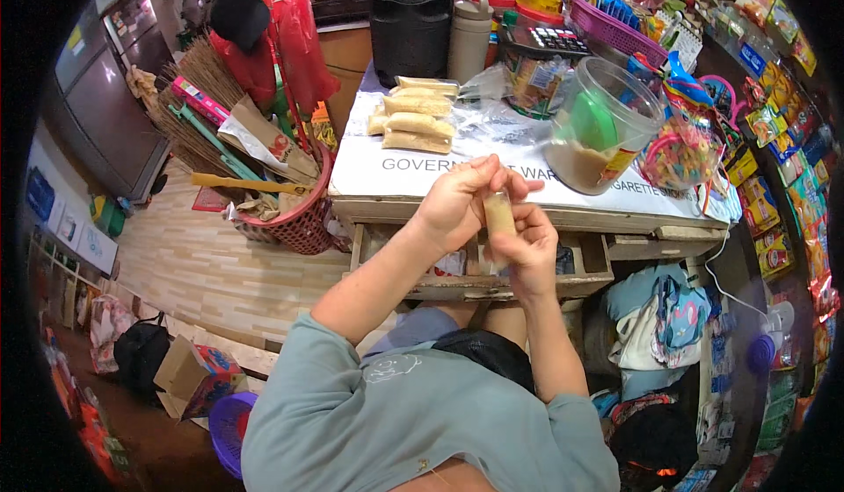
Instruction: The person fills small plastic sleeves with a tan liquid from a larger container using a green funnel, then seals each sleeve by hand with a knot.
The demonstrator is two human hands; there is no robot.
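Observation:
Both hands hold one small clear plastic bag of light brown granules (pixel 500 216) upright above the table's front edge. My left hand (pixel 461 192) pinches its top end, and my right hand (pixel 527 238) grips its lower part, slightly blurred. Beyond my left hand, several similar filled bags (pixel 419 123) lie stacked on the white printed table cover (pixel 409 179). A clear plastic jar (pixel 606 126) to the right holds brown granules and a green scoop (pixel 593 119). Empty-looking clear plastic bags (pixel 491 119) lie between the stack and the jar.
An open wooden drawer (pixel 455 289) juts out below my hands. Behind stand a black appliance (pixel 410 27), a grey tumbler (pixel 469 37) and a calculator (pixel 550 40). A red basket with brooms (pixel 297 225) is at left; a bag of colourful pieces (pixel 682 152) and hanging packets (pixel 765 195) are at right.

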